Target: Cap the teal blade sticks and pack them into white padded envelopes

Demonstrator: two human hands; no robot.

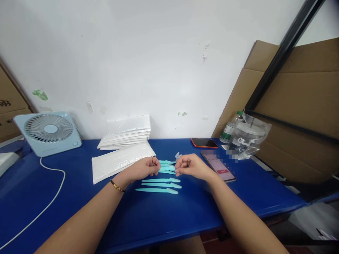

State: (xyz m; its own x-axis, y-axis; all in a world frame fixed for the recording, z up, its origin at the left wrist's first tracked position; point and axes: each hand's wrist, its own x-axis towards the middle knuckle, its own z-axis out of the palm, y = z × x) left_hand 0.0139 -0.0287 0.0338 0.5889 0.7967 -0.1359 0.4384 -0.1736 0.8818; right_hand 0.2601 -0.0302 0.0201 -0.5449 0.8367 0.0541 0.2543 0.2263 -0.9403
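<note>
Three turquoise sticks lie on the blue table; just beyond them, left hand and right hand — slightly apart — pinch opposite ends of one more stick, among several similar ones.

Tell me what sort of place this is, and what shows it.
Probably a small workshop or storeroom workstation: slim turquoise tools lie side by side on a blue table, white packets are stacked behind, and large cardboard stands at the right.
</note>
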